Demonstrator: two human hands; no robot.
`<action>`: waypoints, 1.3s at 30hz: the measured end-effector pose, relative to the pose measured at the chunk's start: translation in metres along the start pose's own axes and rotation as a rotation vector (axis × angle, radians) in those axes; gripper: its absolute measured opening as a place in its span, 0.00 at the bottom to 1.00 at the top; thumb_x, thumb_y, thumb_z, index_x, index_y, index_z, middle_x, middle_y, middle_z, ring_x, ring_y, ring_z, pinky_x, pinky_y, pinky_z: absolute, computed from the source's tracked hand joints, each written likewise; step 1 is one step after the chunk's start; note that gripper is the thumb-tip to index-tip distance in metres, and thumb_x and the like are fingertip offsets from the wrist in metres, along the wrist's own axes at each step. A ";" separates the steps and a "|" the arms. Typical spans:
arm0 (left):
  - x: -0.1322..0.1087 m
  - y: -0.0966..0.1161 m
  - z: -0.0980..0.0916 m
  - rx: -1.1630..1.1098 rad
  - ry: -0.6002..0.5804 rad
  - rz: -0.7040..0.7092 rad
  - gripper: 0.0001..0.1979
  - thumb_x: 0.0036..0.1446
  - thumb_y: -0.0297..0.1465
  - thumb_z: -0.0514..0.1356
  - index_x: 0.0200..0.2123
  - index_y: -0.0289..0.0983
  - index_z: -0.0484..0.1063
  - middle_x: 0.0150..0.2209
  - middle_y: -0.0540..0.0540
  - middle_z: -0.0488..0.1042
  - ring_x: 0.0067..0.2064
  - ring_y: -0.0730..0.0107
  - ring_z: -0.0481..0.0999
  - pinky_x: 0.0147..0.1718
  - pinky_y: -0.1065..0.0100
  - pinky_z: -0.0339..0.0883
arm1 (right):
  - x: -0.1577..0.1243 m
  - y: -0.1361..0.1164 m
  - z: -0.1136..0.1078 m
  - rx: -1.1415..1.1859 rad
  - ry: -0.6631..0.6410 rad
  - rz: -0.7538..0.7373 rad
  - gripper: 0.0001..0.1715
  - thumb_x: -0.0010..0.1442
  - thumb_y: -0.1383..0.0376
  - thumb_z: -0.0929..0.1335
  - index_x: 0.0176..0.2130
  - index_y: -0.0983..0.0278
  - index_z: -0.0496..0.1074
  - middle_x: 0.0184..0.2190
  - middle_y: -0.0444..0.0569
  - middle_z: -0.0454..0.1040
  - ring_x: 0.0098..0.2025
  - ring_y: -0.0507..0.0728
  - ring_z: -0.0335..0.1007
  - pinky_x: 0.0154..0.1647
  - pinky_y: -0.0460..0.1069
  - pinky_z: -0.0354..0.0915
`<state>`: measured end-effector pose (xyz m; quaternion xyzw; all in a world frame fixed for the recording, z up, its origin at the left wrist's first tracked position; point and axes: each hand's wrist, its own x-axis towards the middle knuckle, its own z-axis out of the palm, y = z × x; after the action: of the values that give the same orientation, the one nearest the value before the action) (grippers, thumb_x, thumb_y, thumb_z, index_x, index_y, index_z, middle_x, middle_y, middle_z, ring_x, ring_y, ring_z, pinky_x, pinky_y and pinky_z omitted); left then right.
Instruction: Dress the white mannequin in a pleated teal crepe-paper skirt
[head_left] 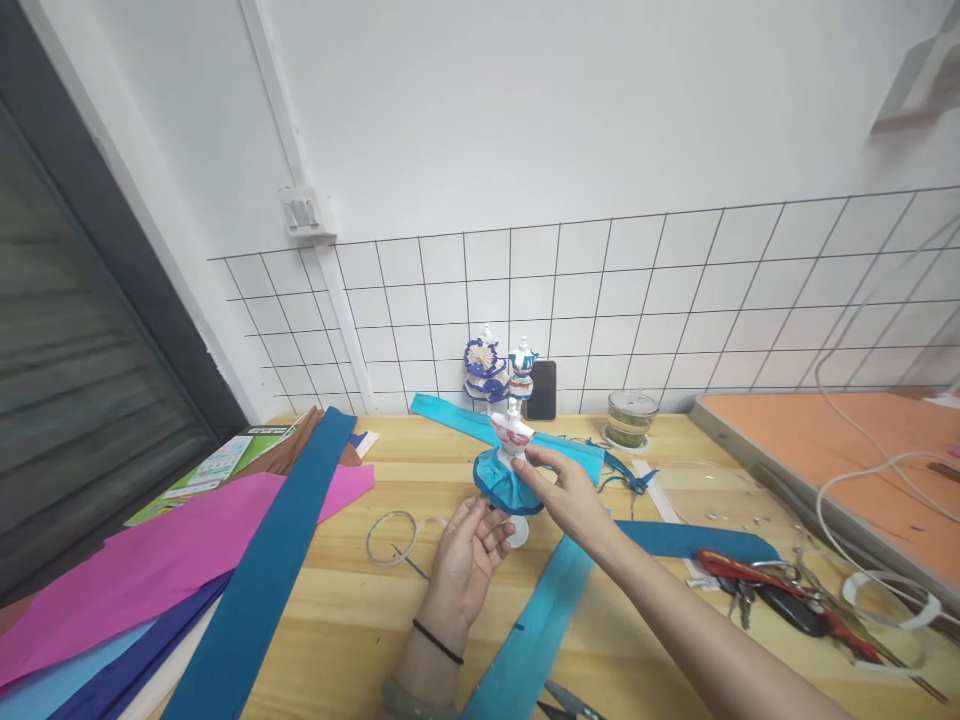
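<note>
A small white dress-form figure (512,432) with pink marks on its bodice is held upright above the table. It wears a gathered turquoise skirt (504,483) with a darker blue edge. My right hand (568,492) is closed on the figure at the waist, thumb and fingers around it. Below, my left hand (471,553) has curled fingers at the skirt's lower left edge, seemingly pinching it. A white round base (517,532) shows beneath the skirt. One turquoise paper strip (544,625) lies under my right forearm, and another (450,415) lies behind the figure.
Two dressed figures (484,370) (523,372) and a phone (544,390) stand by the wall. Right are a glass cup (630,415), red-handled tool (739,568) and keys (742,605). Left lie coloured sheets (180,520) and a tape ring (391,538). Scissors (566,702) lie in front.
</note>
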<state>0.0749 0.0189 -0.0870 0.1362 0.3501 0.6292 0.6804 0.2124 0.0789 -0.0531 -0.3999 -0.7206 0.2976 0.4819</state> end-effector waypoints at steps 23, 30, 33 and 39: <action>0.008 0.007 -0.002 0.160 -0.046 0.138 0.16 0.43 0.35 0.69 0.27 0.36 0.65 0.21 0.52 0.73 0.21 0.76 0.72 0.22 0.75 0.57 | 0.000 0.005 0.001 -0.001 0.008 0.009 0.20 0.59 0.54 0.65 0.45 0.60 0.77 0.45 0.50 0.79 0.49 0.66 0.71 0.50 0.59 0.65; 0.010 0.018 -0.003 0.088 -0.036 0.017 0.05 0.53 0.28 0.62 0.32 0.35 0.68 0.29 0.47 0.76 0.26 0.73 0.75 0.25 0.73 0.63 | -0.002 0.004 0.001 -0.008 0.012 0.025 0.19 0.59 0.54 0.65 0.44 0.61 0.77 0.45 0.50 0.79 0.49 0.66 0.71 0.49 0.58 0.65; 0.011 0.022 -0.003 0.065 -0.021 -0.024 0.03 0.57 0.27 0.58 0.31 0.33 0.69 0.26 0.47 0.74 0.25 0.75 0.73 0.24 0.73 0.63 | -0.002 0.003 0.001 -0.008 0.003 0.028 0.19 0.60 0.55 0.65 0.45 0.61 0.77 0.46 0.50 0.78 0.49 0.65 0.71 0.49 0.57 0.65; 0.012 0.024 -0.003 0.095 -0.034 -0.014 0.11 0.56 0.35 0.61 0.27 0.32 0.71 0.23 0.48 0.72 0.22 0.76 0.70 0.20 0.75 0.62 | -0.002 0.001 0.000 -0.015 0.003 0.031 0.19 0.60 0.54 0.65 0.45 0.61 0.77 0.46 0.50 0.78 0.50 0.66 0.71 0.49 0.57 0.65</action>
<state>0.0544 0.0340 -0.0784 0.1766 0.3689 0.6048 0.6834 0.2129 0.0779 -0.0550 -0.4150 -0.7158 0.2988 0.4754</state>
